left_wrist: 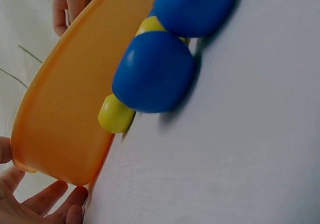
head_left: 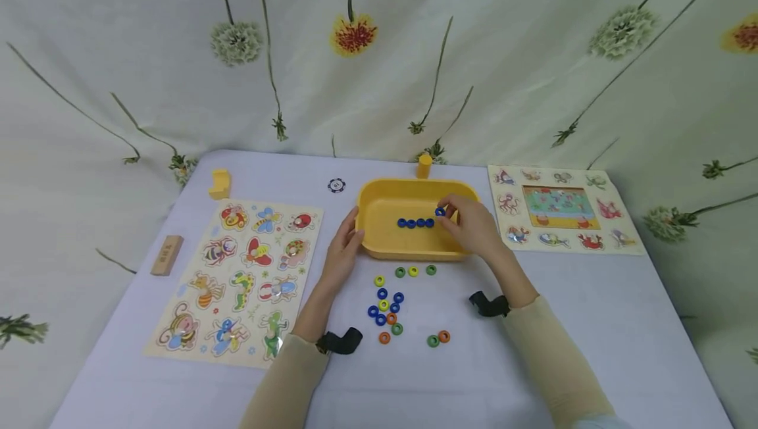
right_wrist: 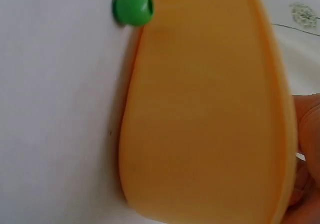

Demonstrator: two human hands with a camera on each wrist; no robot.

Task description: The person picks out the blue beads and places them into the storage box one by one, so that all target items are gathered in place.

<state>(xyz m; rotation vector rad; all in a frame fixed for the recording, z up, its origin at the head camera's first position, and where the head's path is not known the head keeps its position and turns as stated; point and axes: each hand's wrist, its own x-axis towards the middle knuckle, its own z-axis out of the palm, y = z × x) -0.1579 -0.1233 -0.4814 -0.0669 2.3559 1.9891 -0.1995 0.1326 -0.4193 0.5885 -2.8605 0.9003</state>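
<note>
head view evenly lit | wrist views dimmer, blurry | soft shadows

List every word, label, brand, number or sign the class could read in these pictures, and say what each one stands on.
No text is clearly readable.
Wooden block: small dark marks, too small to read.
Black-and-white round chip: a mark at its centre, too small to read.
Yellow tray and blue beads: no lettering visible.
</note>
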